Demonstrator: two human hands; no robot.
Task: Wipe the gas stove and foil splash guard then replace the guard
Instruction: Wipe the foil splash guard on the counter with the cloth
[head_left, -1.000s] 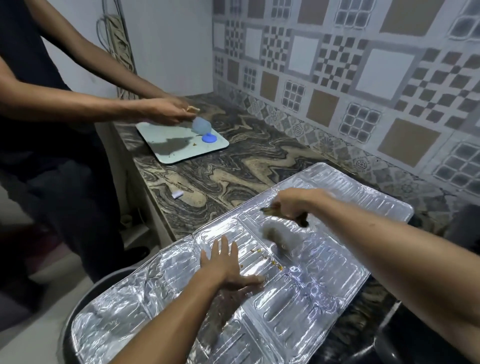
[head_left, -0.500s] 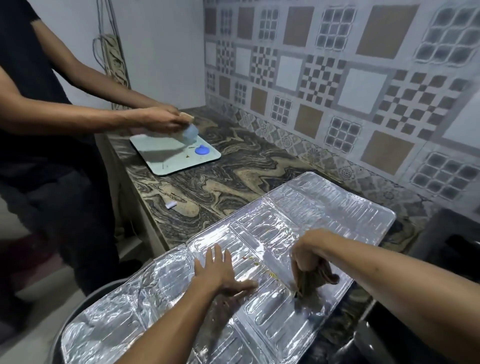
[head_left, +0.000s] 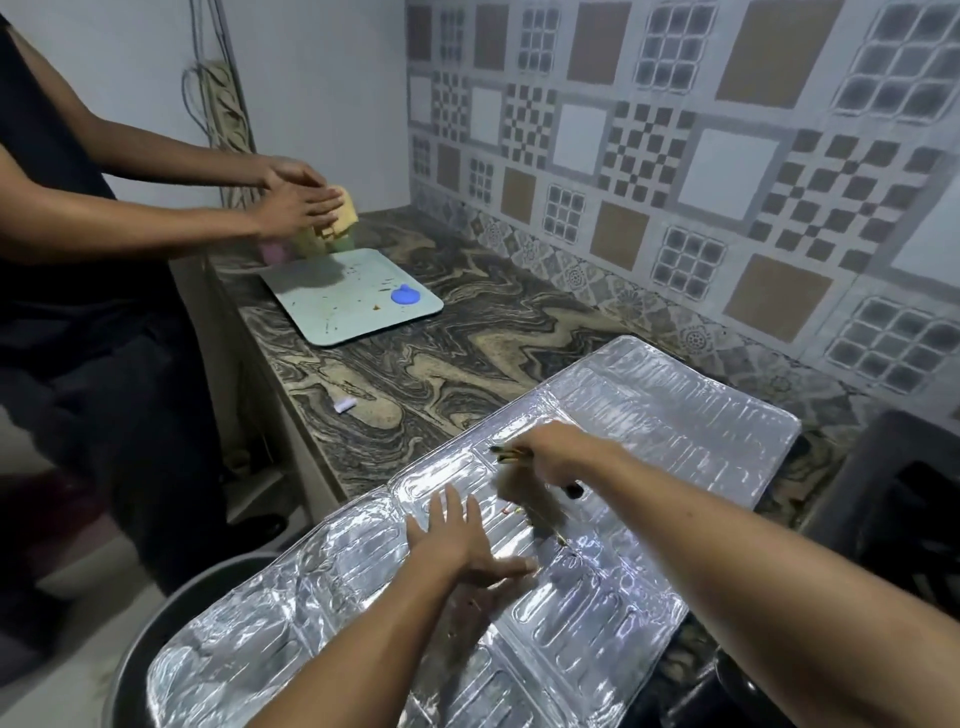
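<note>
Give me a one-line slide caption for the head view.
Left hand flat on foil splash guard; right hand wipes it with a cloth.

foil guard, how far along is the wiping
Done: the foil splash guard is off the stove, flat on the counter. In hand: left hand presses it flat, right hand wipes with a cloth; crumbs remain. Left: finish wiping, replace guard. Stove's state can't be judged.

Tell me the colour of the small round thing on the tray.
Blue, on the pale tray; head view.
</note>
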